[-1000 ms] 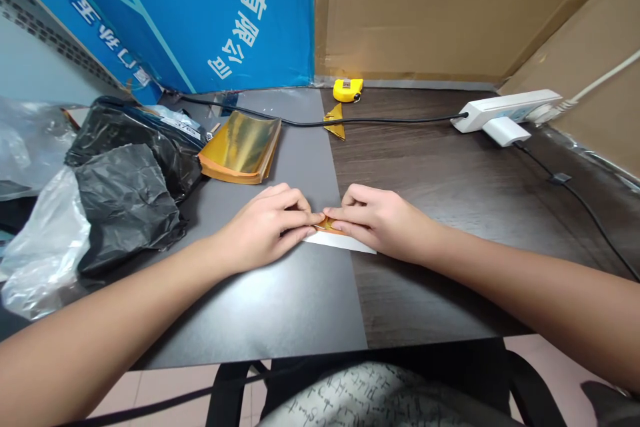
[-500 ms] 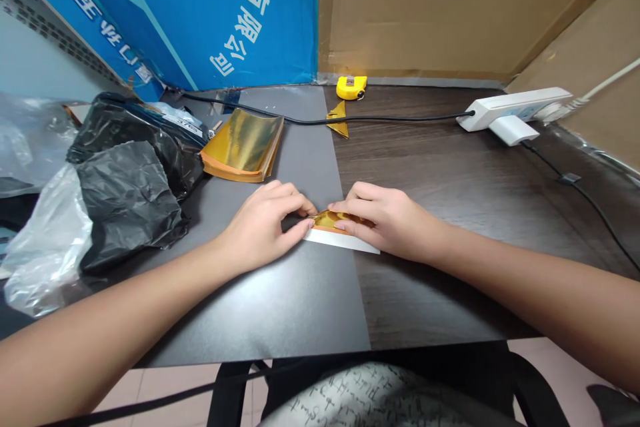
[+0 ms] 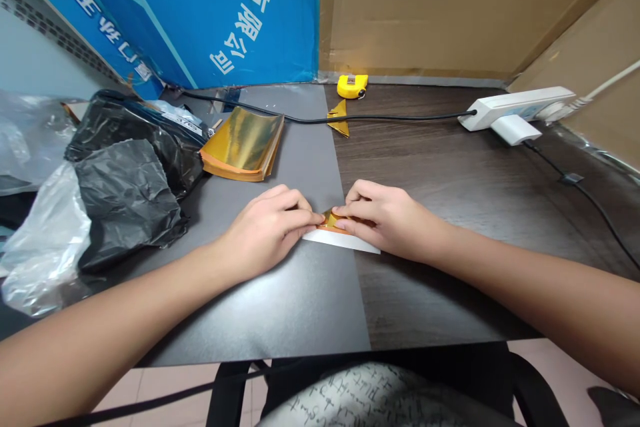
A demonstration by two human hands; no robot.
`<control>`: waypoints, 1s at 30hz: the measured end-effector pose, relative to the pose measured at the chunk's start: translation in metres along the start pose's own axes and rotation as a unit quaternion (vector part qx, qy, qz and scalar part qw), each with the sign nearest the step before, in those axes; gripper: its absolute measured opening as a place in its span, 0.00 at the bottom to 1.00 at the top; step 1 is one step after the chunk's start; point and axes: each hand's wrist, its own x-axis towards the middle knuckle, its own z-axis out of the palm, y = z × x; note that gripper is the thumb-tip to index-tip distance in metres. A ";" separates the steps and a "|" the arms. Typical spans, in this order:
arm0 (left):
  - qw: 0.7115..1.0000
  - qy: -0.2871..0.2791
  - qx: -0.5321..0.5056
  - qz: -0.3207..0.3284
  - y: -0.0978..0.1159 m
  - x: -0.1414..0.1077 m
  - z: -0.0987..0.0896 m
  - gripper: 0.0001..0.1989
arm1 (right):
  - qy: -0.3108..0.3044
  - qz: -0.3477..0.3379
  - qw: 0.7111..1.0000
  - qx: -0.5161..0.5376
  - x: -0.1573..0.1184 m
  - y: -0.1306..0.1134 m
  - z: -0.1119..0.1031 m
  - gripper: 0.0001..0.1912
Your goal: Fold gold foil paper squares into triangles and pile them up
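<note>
A gold foil paper (image 3: 330, 219) with an orange edge, partly folded, lies at the middle of the table, largely covered by my fingers. Under its near side a white strip (image 3: 343, 240) sticks out. My left hand (image 3: 273, 227) pinches the foil's left end, fingers pressed together. From the right, my right hand (image 3: 385, 219) grips the foil between thumb and fingers. A small gap of gold shows between the two hands. Behind my left hand sits a stack of gold sheets (image 3: 245, 144) with orange edges.
Black plastic bags (image 3: 130, 187) and a clear bag (image 3: 47, 247) lie at the left. Farther back are a yellow tape measure (image 3: 352, 86), a folded gold piece (image 3: 339, 119), a black cable (image 3: 400, 118) and a white power strip (image 3: 520, 104). Cardboard (image 3: 420, 14) stands behind.
My left fingertips have moved right and down onto the foil. The fingertips of my right hand have shifted slightly right, and less gold shows between the hands.
</note>
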 end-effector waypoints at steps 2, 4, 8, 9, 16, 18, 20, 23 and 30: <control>1.000 -0.001 0.004 0.007 -0.001 0.000 0.000 0.10 | -0.012 0.003 1.000 0.004 0.001 0.000 -0.001 0.11; 1.000 -0.001 0.006 0.014 -0.001 0.000 0.000 0.11 | -0.028 0.002 1.000 -0.003 0.002 -0.001 -0.002 0.11; 1.000 -0.010 0.001 0.005 -0.001 0.000 0.001 0.12 | -0.040 -0.017 0.999 -0.017 0.002 0.000 -0.002 0.15; 1.000 -0.014 0.000 -0.001 -0.002 0.000 0.000 0.12 | -0.043 -0.019 0.999 -0.018 0.002 0.000 -0.001 0.15; 0.998 -0.044 -0.001 -0.042 -0.003 0.000 -0.007 0.10 | -0.044 -0.012 0.999 -0.022 0.001 0.002 -0.001 0.15; 0.998 -0.049 -0.007 -0.041 -0.003 0.000 -0.008 0.09 | -0.044 -0.015 0.998 -0.031 0.001 0.000 -0.002 0.16; 0.998 -0.053 -0.009 -0.040 -0.003 0.000 -0.008 0.09 | -0.050 -0.024 0.997 -0.052 0.002 -0.001 -0.003 0.16; 0.998 -0.053 -0.006 -0.032 -0.002 0.000 -0.008 0.09 | -0.058 -0.046 0.994 -0.085 0.002 -0.002 -0.005 0.16; 0.999 -0.039 -0.003 -0.013 -0.002 0.001 -0.007 0.09 | -0.078 -0.126 0.984 -0.097 0.004 -0.004 -0.005 0.17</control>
